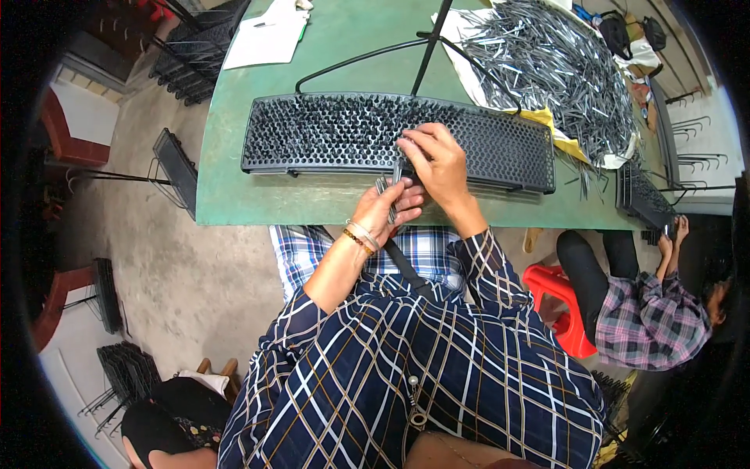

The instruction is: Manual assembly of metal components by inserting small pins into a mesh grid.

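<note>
A long black perforated rack (512, 152) lies across the table before me. Small dark pieces stand in many of its holes on the left and middle part. Just below its front edge, my left hand (384, 205) is closed around several thin grey metal strips (388, 205). My right hand (441, 164) is over the rack's middle, right of the filled holes, thumb and fingertips pinched together. What the pinch holds is too small and too covered to make out.
A big heap of grey metal strips (547, 66) lies on white sheeting at the right. The rack's black wire frame (359, 56) rises behind it. White paper (262, 39) is at far left. A co-worker (656, 313) works at another rack (644, 199) beside a red stool (558, 309).
</note>
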`<state>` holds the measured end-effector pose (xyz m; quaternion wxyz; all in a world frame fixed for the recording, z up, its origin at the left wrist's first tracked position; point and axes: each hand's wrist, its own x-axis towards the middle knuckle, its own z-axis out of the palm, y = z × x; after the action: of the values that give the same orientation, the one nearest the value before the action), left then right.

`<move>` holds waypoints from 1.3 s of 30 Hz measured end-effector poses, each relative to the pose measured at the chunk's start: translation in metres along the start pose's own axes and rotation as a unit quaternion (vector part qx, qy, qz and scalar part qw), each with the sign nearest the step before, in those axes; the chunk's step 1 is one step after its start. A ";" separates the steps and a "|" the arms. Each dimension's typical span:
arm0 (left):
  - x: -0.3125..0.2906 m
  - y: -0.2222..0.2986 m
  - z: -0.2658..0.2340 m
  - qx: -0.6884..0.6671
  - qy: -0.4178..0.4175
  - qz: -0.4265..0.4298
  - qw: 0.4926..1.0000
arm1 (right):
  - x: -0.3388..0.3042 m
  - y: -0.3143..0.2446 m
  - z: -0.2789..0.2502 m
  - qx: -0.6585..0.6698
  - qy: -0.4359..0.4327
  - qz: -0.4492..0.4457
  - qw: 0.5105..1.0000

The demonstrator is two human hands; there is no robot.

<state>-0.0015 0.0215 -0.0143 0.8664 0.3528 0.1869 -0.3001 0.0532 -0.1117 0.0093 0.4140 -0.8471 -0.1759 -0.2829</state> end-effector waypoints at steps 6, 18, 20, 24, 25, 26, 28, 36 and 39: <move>-0.006 0.004 0.009 0.002 -0.006 0.027 1.000 | -0.009 -0.004 -0.018 0.129 -0.210 0.221 0.944; -0.009 0.002 -0.003 -0.008 0.002 0.013 1.000 | 0.009 -0.015 -0.002 0.205 -0.039 0.229 0.951; -0.009 0.001 -0.003 -0.006 0.003 0.011 1.000 | 0.012 -0.014 0.008 0.148 -0.024 0.105 0.983; -0.011 0.002 -0.002 -0.001 0.001 0.009 1.000 | 0.012 -0.009 0.017 0.113 -0.031 0.085 0.989; -0.011 0.003 -0.002 -0.002 0.003 0.010 1.000 | 0.010 -0.008 0.019 0.120 -0.020 0.083 0.989; -0.011 0.003 -0.003 -0.002 0.008 0.010 1.000 | 0.009 -0.008 0.020 0.121 -0.021 0.082 0.989; -0.011 0.003 -0.002 -0.003 0.012 0.009 1.000 | 0.007 -0.008 0.021 0.098 -0.021 0.072 0.992; -0.011 0.004 -0.003 0.008 0.020 0.010 1.000 | 0.004 -0.009 0.022 -0.036 -0.043 -0.074 0.996; -0.010 0.004 -0.004 -0.010 0.011 0.015 1.000 | 0.006 -0.010 0.019 -0.057 -0.051 -0.103 0.992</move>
<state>-0.0065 0.0302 -0.0097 0.8722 0.3497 0.1940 -0.2818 0.0595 -0.0901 0.0092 0.3243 -0.8600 -0.2668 -0.2899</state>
